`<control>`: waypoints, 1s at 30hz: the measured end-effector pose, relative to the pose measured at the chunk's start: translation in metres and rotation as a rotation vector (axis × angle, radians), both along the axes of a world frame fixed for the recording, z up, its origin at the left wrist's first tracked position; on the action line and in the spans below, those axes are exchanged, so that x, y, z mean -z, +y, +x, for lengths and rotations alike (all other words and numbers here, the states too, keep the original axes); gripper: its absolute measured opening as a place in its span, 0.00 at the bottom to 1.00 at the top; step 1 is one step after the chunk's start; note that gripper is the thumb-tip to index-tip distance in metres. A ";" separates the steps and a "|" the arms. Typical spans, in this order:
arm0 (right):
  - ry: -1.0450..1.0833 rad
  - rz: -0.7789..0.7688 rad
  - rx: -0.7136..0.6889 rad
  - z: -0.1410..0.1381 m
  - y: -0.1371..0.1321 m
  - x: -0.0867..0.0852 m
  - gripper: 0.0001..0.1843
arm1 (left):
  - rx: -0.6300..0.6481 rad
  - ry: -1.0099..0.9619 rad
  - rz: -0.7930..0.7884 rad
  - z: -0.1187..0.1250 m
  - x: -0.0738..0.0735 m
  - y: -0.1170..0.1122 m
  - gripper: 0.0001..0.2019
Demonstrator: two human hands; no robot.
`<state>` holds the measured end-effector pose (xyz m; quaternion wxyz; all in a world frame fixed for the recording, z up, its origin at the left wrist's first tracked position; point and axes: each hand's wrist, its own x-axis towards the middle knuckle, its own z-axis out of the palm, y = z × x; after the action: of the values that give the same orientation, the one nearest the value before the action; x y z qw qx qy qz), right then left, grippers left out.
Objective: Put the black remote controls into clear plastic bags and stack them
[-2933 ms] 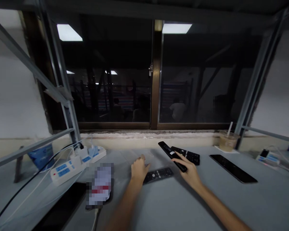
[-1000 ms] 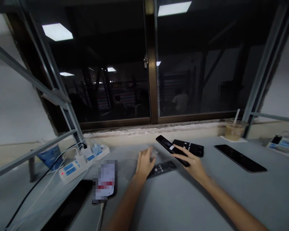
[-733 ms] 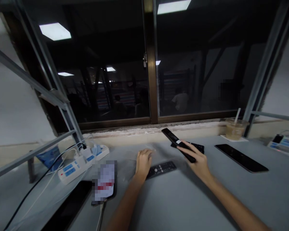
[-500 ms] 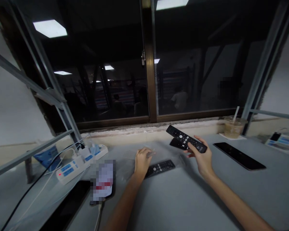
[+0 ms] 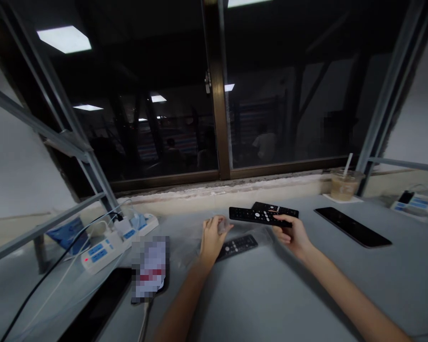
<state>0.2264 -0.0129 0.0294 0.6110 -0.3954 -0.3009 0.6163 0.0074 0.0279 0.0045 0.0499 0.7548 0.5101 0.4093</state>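
Observation:
My right hand [image 5: 293, 233] grips a long black remote control [image 5: 251, 216] by its right end and holds it level above the grey table [image 5: 278, 294], buttons up, pointing left. Behind it a second black remote [image 5: 283, 210] lies on the table. My left hand [image 5: 212, 237] rests on the table with fingers curled, pinching something small and pale that I cannot make out. A third dark remote [image 5: 237, 246] lies flat beside that hand, under or next to a clear plastic film.
A black phone [image 5: 352, 227] lies at the right, with a plastic cup and straw [image 5: 343, 184] behind it. White power strips [image 5: 109, 240] with cables sit at the left, a blurred card [image 5: 150, 268] and a dark tablet [image 5: 98, 304] nearer me. A dark window runs along the back.
My right hand lifted the long remote off the table, turned it buttons up and swung it level, pointing left. My left hand stayed put, its fingers curling tighter.

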 end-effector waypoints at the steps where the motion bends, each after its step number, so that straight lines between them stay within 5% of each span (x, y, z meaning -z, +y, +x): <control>1: -0.003 -0.022 -0.024 0.000 0.000 -0.001 0.09 | 0.001 0.014 0.008 0.000 -0.001 0.000 0.09; 9: -0.091 -0.108 -0.097 0.002 -0.001 -0.001 0.08 | 0.050 0.238 0.098 -0.001 -0.005 -0.006 0.24; 17: -0.406 0.083 0.033 0.000 0.004 0.010 0.21 | 0.145 0.453 -0.001 0.001 -0.005 -0.008 0.18; 30: -0.245 0.014 -0.161 -0.008 0.004 0.013 0.34 | 0.104 0.384 -0.044 0.010 -0.003 -0.015 0.13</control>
<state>0.2180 -0.0087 0.0161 0.5210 -0.4382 -0.4083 0.6081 0.0174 0.0128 0.0074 -0.0111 0.8430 0.4794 0.2435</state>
